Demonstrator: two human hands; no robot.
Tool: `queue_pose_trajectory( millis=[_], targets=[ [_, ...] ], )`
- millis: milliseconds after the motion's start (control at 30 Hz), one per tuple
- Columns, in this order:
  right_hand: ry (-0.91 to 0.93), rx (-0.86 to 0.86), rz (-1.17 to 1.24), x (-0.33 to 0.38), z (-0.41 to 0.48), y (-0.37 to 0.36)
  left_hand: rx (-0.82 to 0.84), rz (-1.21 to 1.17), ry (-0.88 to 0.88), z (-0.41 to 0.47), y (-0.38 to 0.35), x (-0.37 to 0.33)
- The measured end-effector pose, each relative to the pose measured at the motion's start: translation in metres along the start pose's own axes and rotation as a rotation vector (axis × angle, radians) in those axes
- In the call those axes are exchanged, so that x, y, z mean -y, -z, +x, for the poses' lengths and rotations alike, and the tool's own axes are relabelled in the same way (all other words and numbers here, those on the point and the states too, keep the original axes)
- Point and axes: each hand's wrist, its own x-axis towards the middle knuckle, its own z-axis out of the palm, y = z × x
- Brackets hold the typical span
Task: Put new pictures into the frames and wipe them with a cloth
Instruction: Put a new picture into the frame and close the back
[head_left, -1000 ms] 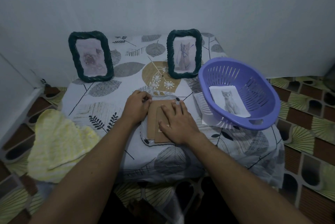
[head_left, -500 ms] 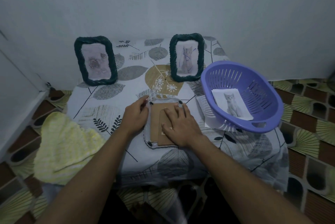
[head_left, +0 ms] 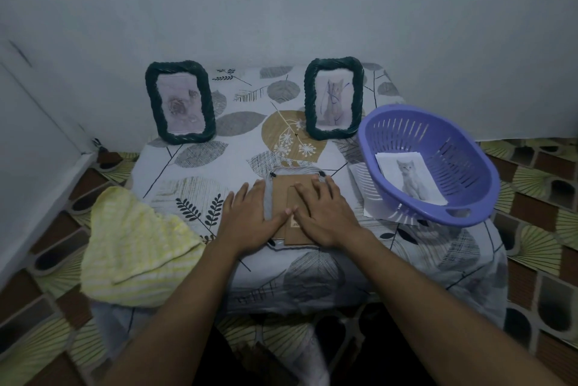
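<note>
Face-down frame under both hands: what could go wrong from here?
1. The left hand and right hand press flat on the cardboard back of the face-down frame; pushing too hard might bend it or stress the front beneath.
2. The purple basket holding the cat picture sits near the right edge of the table; the right arm could knock it off.
3. The yellow cloth droops over the left corner and may slip to the floor.
</note>
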Motion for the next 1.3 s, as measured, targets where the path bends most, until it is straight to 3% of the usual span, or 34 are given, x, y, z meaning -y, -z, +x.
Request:
queue_pose_trajectory(
  millis=[267,500,633,1000,1300],
  targets=[
    [-0.034,-0.024,0.119,0.0,0.007,0.005,-0.074,-0.027,0.002,-0.003,-0.001,-0.001],
    [-0.189,-0.276,0.389,-0.002,0.02,0.015,-0.088,-0.029,0.01,-0.004,0.0,-0.002],
    [-0.276,-0.297,0.225,0.0,0.023,0.019,-0.089,-0.029,0.011,-0.004,0.0,-0.002],
    [-0.242,-0.277,-0.066,0.0,0.027,0.015,-0.088,-0.034,0.014,-0.004,0.0,-0.001],
    [-0.243,-0.245,-0.052,-0.003,0.028,0.021,-0.084,-0.028,0.016,-0.005,0.002,-0.002]
  ],
)
